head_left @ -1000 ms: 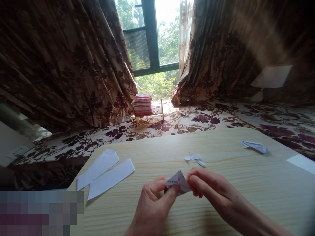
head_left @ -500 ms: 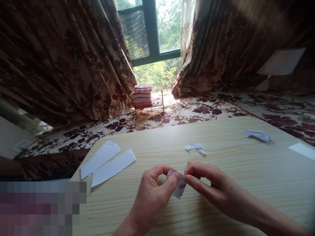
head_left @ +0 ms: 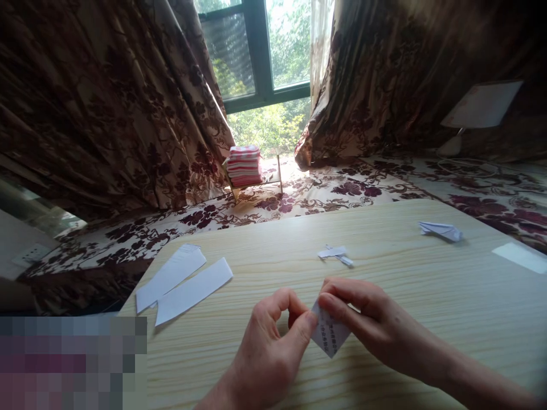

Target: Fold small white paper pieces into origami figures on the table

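A small folded piece of paper [head_left: 332,336] with printed characters is held just above the wooden table [head_left: 239,364], one corner pointing down toward me. My left hand [head_left: 280,336] pinches its left corner between thumb and index finger. Thumb and fingers of my right hand [head_left: 367,313] are closed on its upper right edge, hiding part of that side. Beyond the hands, some small folded paper strips [head_left: 335,253] lie crossed on the tabletop.
Long white paper strips [head_left: 194,291] lie at the table's left. A folded paper piece [head_left: 441,230] rests at the far right, near a white sheet [head_left: 521,257] by the right edge. Past the table stand a small rack with folded striped cloths [head_left: 244,165] and a lamp [head_left: 482,105].
The folded paper has turned and shifted right, so its printed face shows now. My right hand has gone from its edge to a fuller grip, while my left pinches the left corner.
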Demonstrator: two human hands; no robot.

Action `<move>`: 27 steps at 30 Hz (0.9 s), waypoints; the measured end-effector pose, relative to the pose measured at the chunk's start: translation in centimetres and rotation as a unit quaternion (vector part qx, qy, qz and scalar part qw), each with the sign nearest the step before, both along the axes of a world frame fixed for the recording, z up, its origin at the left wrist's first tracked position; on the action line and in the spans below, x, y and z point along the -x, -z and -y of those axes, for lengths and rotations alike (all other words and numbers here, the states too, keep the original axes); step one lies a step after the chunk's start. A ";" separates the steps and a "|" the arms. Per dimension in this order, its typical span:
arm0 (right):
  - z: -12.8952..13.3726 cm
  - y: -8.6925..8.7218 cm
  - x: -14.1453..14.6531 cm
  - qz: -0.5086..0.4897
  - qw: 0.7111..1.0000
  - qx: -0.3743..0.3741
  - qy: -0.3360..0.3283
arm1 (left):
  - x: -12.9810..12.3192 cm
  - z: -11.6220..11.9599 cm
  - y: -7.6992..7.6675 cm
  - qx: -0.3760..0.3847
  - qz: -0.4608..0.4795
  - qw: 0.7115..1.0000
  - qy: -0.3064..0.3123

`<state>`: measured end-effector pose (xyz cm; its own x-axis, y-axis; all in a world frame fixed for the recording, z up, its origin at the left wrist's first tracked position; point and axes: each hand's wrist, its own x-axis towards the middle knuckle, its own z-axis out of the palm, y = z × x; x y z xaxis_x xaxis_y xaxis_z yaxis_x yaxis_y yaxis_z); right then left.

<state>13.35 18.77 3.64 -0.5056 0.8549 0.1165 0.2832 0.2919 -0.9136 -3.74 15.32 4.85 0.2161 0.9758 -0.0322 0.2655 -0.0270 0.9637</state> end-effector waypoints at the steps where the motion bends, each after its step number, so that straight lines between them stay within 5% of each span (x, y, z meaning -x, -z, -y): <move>1: -0.1 0.0 -0.1 -0.004 1.000 0.007 0.002 | 0.0 0.0 0.1 0.007 0.005 1.000 -0.004; 8: -0.1 -0.3 -0.7 0.006 0.999 0.038 -0.022 | 0.2 -0.4 0.9 0.012 0.043 0.998 -0.052; 18: 0.0 -0.1 -0.6 -0.020 0.999 0.033 -0.012 | 0.7 -0.8 0.4 0.022 0.048 0.999 0.005; 27: -0.2 0.2 -0.7 -0.057 0.995 -0.071 0.047 | 1.0 -0.5 -0.2 -0.020 0.070 0.997 -0.041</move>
